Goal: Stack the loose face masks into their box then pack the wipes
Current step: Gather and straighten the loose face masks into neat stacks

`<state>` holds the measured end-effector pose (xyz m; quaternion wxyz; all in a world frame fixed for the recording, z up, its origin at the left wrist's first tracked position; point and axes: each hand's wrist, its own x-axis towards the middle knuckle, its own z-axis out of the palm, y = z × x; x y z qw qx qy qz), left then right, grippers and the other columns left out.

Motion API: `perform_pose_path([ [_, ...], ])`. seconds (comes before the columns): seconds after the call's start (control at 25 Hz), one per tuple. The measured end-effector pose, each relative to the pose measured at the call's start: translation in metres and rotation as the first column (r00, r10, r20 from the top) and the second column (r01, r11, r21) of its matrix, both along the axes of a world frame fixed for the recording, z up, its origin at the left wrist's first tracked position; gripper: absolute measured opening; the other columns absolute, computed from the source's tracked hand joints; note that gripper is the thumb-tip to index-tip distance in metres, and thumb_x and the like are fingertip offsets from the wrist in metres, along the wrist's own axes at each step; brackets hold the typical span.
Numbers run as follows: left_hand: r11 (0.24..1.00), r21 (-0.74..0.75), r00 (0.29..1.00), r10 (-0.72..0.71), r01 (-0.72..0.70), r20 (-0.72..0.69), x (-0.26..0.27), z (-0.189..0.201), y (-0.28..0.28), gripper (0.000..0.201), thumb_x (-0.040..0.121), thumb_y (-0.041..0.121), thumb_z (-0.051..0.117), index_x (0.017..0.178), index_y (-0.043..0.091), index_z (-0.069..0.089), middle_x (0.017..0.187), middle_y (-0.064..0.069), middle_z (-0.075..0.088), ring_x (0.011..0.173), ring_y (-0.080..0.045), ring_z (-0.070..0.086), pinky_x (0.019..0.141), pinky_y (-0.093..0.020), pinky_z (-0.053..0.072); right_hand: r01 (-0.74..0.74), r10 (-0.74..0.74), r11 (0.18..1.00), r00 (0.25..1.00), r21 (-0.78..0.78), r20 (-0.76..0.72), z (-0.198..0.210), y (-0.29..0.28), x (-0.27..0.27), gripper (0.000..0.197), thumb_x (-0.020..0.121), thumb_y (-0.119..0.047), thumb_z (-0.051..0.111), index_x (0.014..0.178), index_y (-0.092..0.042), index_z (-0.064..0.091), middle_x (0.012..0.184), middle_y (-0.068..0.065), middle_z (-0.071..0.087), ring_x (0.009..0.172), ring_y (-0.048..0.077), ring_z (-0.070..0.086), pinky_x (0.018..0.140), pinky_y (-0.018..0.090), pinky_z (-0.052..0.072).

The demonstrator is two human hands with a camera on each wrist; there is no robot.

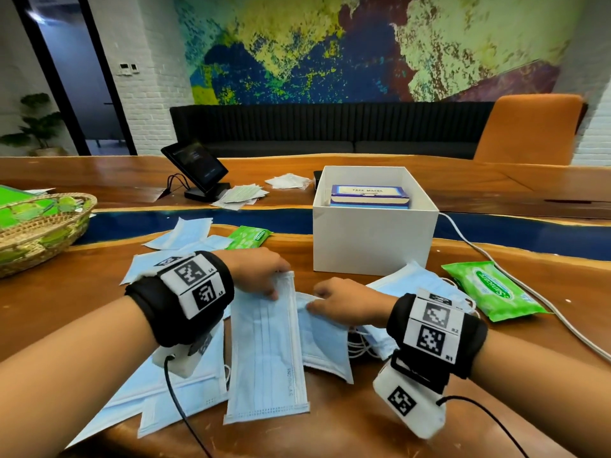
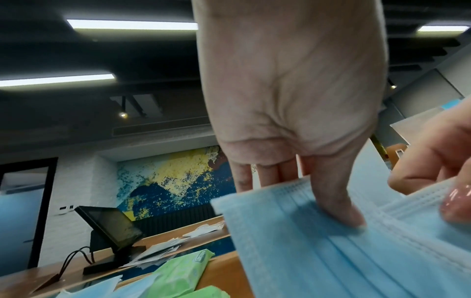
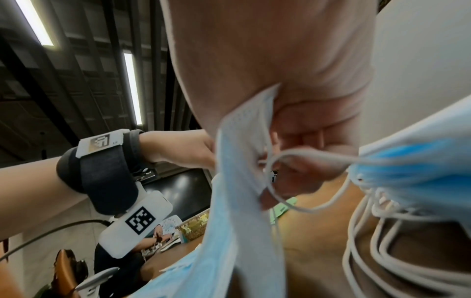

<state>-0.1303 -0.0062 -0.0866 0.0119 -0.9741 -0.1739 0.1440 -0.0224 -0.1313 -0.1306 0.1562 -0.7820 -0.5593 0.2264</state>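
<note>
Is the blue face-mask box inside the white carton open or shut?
Shut: the blue face-mask box lies flat in the white carton, lid down.

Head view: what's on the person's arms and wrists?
Bare forearms, no sleeves. Each wrist carries a black padded strap with white plates bearing square black-and-white tags: left wrist strap, right wrist strap. A white camera block with another tag hangs under the right wrist, a thin black cable trailing from it.

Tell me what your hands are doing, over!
Left hand pinching blue face mask. Right hand pinching another mask. Nothing in the way.
</note>
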Motion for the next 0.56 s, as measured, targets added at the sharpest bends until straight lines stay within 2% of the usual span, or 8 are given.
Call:
perform_pose_path([
  [0.08, 1.0, -0.025, 0.997, -0.007, 0.009, 0.078, 0.005, 0.008, -0.001, 0.013, 0.093, 0.024, 0.054, 0.092, 0.012, 0.05, 0.079, 0.004, 0.044, 0.084, -0.016, 0.041, 0.064, -0.026, 0.029, 0.043, -0.034, 0.993, 0.996, 0.11, -0.083, 0.005, -0.005, 0.004, 0.02, 0.097, -0.031, 0.046, 0.089, -0.013, 0.052, 0.09, 0.008, 0.056, 0.076, 0.019, 0.053, 0.055, 0.023, 0.04],
  [0.12, 0.999, -0.033, 0.994, -0.011, 0.014, 0.111, 0.008, 0.012, -0.001, 0.017, 0.094, 0.026, 0.053, 0.097, 0.009, 0.053, 0.082, 0.004, 0.044, 0.085, -0.017, 0.042, 0.066, -0.026, 0.029, 0.081, -0.058, 0.98, 0.989, 0.18, -0.133, 0.008, -0.007, 0.007, 0.018, 0.097, -0.03, 0.046, 0.09, -0.015, 0.051, 0.093, 0.01, 0.057, 0.08, 0.021, 0.055, 0.057, 0.025, 0.043],
  [0.24, 0.998, 0.031, 0.968, -0.06, 0.054, 0.243, 0.017, 0.023, 0.002, 0.031, 0.092, 0.031, 0.055, 0.11, 0.006, 0.057, 0.11, -0.007, 0.046, 0.103, -0.021, 0.044, 0.089, -0.03, 0.037, 0.228, -0.116, 0.891, 0.95, 0.392, -0.289, 0.019, -0.012, 0.022, 0.012, 0.097, -0.026, 0.046, 0.089, -0.018, 0.046, 0.094, 0.015, 0.059, 0.086, 0.031, 0.059, 0.071, 0.038, 0.049],
  [0.32, 0.998, 0.032, 0.901, -0.061, 0.053, 0.43, 0.022, 0.031, 0.002, 0.037, 0.09, 0.032, 0.058, 0.114, 0.004, 0.059, 0.126, -0.01, 0.041, 0.119, -0.024, 0.041, 0.105, -0.035, 0.033, 0.317, -0.124, 0.811, 0.915, 0.492, -0.384, 0.023, -0.019, 0.03, 0.008, 0.097, -0.022, 0.047, 0.09, -0.02, 0.045, 0.093, 0.02, 0.061, 0.08, 0.028, 0.057, 0.069, 0.038, 0.046],
  [0.4, 0.996, -0.083, 0.805, 0.041, 0.01, 0.592, 0.029, 0.039, -0.002, 0.036, 0.09, 0.03, 0.059, 0.114, 0.003, 0.06, 0.134, -0.01, 0.035, 0.127, -0.024, 0.037, 0.111, -0.034, 0.027, 0.396, -0.075, 0.747, 0.848, 0.533, -0.525, 0.027, -0.028, 0.038, 0.013, 0.097, -0.018, 0.048, 0.085, -0.023, 0.044, 0.088, 0.019, 0.062, 0.074, 0.025, 0.057, 0.066, 0.036, 0.045],
  [0.44, 0.987, -0.162, 0.775, 0.117, -0.019, 0.62, 0.031, 0.044, -0.004, 0.033, 0.09, 0.029, 0.058, 0.112, 0.003, 0.06, 0.136, -0.009, 0.033, 0.129, -0.023, 0.036, 0.112, -0.033, 0.026, 0.429, -0.039, 0.732, 0.801, 0.529, -0.597, 0.029, -0.033, 0.041, 0.015, 0.097, -0.016, 0.048, 0.084, -0.023, 0.044, 0.086, 0.015, 0.063, 0.072, 0.023, 0.058, 0.065, 0.035, 0.046],
  [0.48, 0.97, -0.239, 0.761, 0.184, -0.039, 0.623, 0.034, 0.049, -0.007, 0.032, 0.091, 0.027, 0.058, 0.111, 0.003, 0.06, 0.139, -0.007, 0.03, 0.131, -0.02, 0.035, 0.113, -0.032, 0.024, 0.448, -0.01, 0.729, 0.763, 0.517, -0.647, 0.032, -0.038, 0.044, 0.015, 0.097, -0.015, 0.048, 0.085, -0.023, 0.043, 0.086, 0.012, 0.063, 0.071, 0.021, 0.059, 0.065, 0.035, 0.048],
  [0.56, 0.91, -0.414, 0.762, 0.294, -0.039, 0.576, 0.039, 0.06, -0.012, 0.034, 0.092, 0.023, 0.057, 0.118, 0.001, 0.059, 0.142, -0.003, 0.028, 0.133, -0.017, 0.032, 0.113, -0.029, 0.024, 0.444, 0.014, 0.741, 0.74, 0.503, -0.673, 0.036, -0.046, 0.05, 0.016, 0.096, -0.011, 0.049, 0.086, -0.022, 0.042, 0.089, 0.009, 0.065, 0.072, 0.02, 0.06, 0.066, 0.034, 0.05],
])
